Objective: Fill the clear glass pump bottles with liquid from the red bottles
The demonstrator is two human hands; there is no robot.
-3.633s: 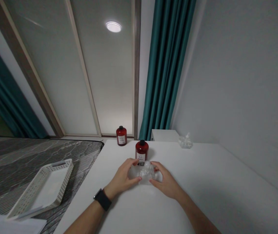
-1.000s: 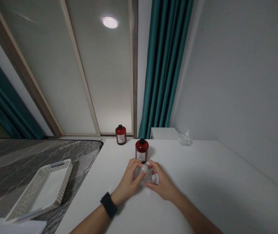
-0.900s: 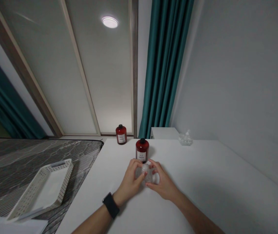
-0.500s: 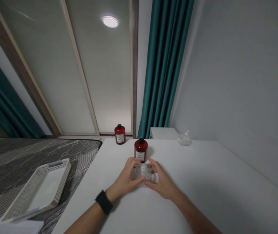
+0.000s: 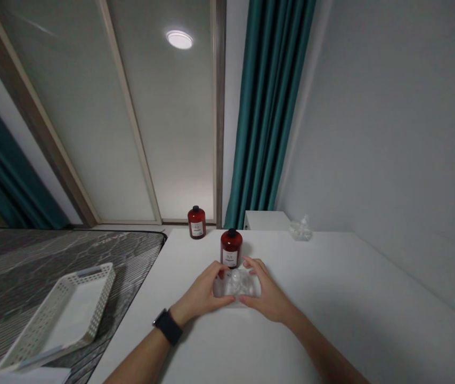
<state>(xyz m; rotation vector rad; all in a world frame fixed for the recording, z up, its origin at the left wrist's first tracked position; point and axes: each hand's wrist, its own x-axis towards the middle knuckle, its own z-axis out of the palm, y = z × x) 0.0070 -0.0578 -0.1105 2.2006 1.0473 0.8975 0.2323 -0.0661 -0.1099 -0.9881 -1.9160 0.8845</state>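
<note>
On the white table [image 5: 311, 320], just before the nearer red bottle [image 5: 231, 244], a clear plastic bundle [image 5: 236, 284] (likely light, slippery, crushable; best held by its sides) sits between curled left hand [image 5: 200, 292] and right hand [image 5: 272, 300], whether gripped I cannot tell.

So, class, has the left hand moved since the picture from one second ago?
Yes: judged against the far left corner of the white table, the left hand has shifted slightly to the left.

Teal curtains [image 5: 269, 106] flanked far frosted panels [image 5: 175, 138], where a round light [image 5: 179, 39] glowed; a grey wall [image 5: 395, 122] rose at right
</note>
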